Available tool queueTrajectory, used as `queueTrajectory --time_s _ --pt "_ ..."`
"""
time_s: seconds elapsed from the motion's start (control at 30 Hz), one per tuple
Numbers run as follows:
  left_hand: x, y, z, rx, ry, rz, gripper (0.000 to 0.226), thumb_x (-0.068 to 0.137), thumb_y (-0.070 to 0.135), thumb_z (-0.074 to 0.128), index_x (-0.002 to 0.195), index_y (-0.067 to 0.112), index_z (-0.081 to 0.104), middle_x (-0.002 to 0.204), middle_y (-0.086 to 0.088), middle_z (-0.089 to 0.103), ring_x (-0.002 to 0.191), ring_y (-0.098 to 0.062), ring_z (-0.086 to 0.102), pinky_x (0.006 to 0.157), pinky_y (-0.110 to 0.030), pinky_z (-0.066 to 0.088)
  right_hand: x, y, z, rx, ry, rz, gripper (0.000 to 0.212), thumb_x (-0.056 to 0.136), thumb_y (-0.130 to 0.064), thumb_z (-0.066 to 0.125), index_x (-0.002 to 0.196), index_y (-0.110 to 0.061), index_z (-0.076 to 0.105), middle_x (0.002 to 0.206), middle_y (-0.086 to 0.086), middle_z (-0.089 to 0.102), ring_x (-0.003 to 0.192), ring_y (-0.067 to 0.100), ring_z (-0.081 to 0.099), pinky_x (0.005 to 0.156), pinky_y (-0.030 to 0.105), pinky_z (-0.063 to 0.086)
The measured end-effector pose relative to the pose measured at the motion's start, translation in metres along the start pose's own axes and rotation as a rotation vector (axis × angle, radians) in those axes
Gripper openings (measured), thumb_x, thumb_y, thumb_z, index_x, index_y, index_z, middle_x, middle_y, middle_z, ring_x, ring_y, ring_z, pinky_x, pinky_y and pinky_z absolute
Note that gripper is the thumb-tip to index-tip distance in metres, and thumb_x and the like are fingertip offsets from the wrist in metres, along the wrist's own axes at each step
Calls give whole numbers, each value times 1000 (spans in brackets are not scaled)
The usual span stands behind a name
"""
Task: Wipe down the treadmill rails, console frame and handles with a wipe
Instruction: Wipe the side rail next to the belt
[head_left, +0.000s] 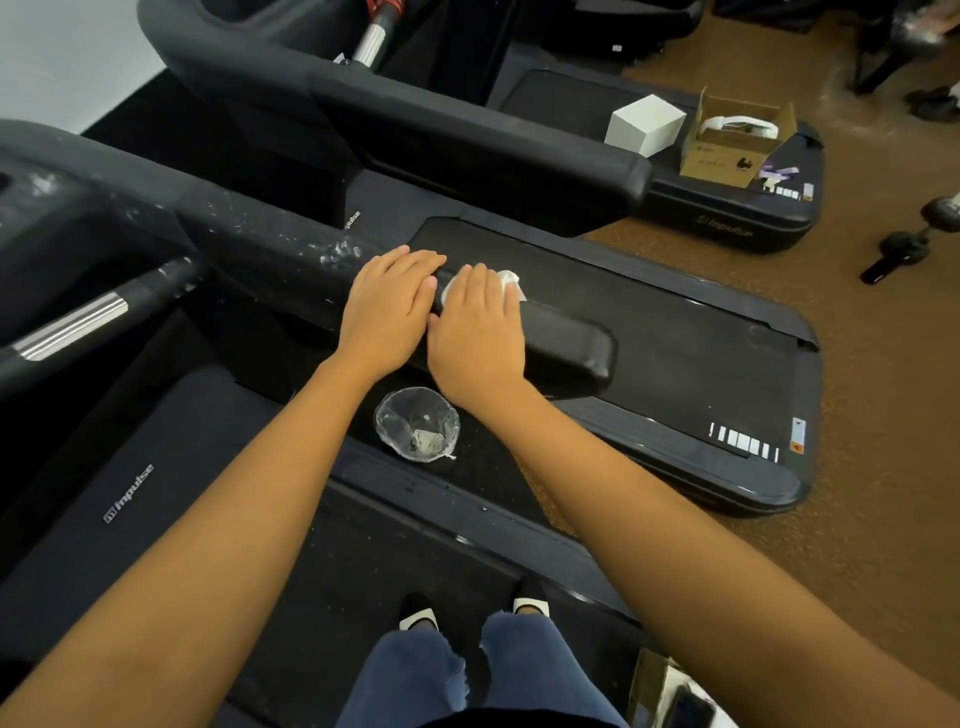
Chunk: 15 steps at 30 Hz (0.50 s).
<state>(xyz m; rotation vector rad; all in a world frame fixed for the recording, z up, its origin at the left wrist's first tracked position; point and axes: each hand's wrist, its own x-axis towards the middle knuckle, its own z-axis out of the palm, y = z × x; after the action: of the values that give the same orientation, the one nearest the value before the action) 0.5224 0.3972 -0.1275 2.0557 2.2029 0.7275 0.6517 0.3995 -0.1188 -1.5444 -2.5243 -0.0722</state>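
Right hand (480, 332) flat, pressing wipe (506, 283) onto rail (566, 345); left hand (387, 306) flat, empty, bracing beside. Wipe firmly toward white specks (340, 252) up-rail.

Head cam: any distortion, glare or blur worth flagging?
Head view: wide-angle bowing curves the handrail and forearms; soft glare patches on the rail's smeared residue; slight softness at the right hand over the wipe; upper-right corner blurred.

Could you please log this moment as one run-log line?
right hand presses wipe on rail | left hand flat beside
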Motion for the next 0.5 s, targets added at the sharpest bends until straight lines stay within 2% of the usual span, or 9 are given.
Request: queueTrajectory --time_s 0.1,0.17,0.23,0.3,0.4,0.5 --pt "-7 5 -4 -113 23 -59 40 103 23 31 137 16 50 141 1 51 139 -16 34 116 -40 25 -10 16 7 -29 67 -202 68 93 -25 56 147 4 28 152 21 32 143 31 28 119 43 21" --pt "-22 22 -4 -313 181 -221 38 102 23 33 133 16 55 136 2 55 132 -13 43 112 -33 33 -23 36 10 33 145 -297 70 80 -10 69 142 5 38 147 21 41 138 31 39 114 42 29" --pt "-43 52 -4 -518 402 -471 36 101 21 35 127 15 60 127 6 61 119 -3 51 103 -20 40 -36 55 13 87 249 -368 62 74 3 60 135 6 49 139 23 50 131 33 48 109 43 36" --pt "-64 90 -2 -698 491 -698 34 101 19 37 125 16 61 120 11 62 112 5 53 96 -9 40 -48 68 15 109 331 -445 55 75 4 50 129 5 56 134 22 56 125 33 54 107 43 36" --pt "-82 146 -3 -951 438 -853 29 100 18 41 121 17 60 113 14 63 105 5 57 90 -12 46 -54 80 14 196 350 -526 41 86 -6 47 123 -1 63 129 18 61 121 29 58 106 39 39" --pt "-75 179 -4 -1145 264 -890 26 103 25 34 108 20 59 99 10 65 94 -1 61 83 -18 46 -56 87 7 370 374 -549 34 89 -21 52 114 -6 70 123 13 65 117 24 61 101 38 49"
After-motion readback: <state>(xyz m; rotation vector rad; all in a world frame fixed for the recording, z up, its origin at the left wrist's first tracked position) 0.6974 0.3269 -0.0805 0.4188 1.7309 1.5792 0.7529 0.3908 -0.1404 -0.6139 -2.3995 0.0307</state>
